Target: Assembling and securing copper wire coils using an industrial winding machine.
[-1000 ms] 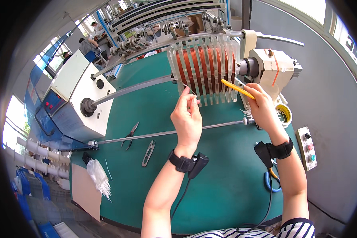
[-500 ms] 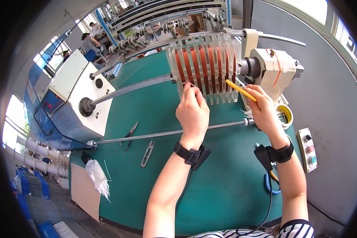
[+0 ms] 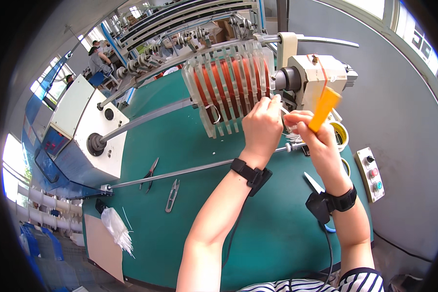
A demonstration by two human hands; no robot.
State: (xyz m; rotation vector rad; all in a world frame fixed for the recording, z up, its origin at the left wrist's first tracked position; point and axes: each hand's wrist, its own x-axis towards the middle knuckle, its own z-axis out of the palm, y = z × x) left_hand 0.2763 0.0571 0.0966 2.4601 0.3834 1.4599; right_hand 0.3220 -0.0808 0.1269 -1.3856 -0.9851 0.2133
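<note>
A clear ribbed coil former (image 3: 188, 80) wound with bands of red-brown copper wire (image 3: 227, 78) sits on the winding machine's shaft. One white tie (image 3: 217, 115) loops around wire at its lower left. My left hand (image 3: 263, 127) is at the former's right end, its fingers pinched together. A narrow white strip (image 3: 284, 112) shows between it and my right hand (image 3: 321, 148). My right hand is closed around a yellow flat stick-like tool (image 3: 324, 110), blurred and tilted upward, with its fingertips close to the strip. What exactly the left fingertips pinch is partly hidden.
Pliers (image 3: 151, 174), thread snips (image 3: 172, 195) and a bag of white ties (image 3: 117, 228) lie on the green table (image 3: 190, 258). Scissors (image 3: 314, 182) are under my right wrist. A metal rod (image 3: 194, 170) crosses before me. A control box (image 3: 370, 173) stands right; people sit far left.
My left hand has moved right along the former, leaving the white tie looped at its left end. The yellow tool has swung from pointing at the coil to pointing upward. The view has shifted slightly.
</note>
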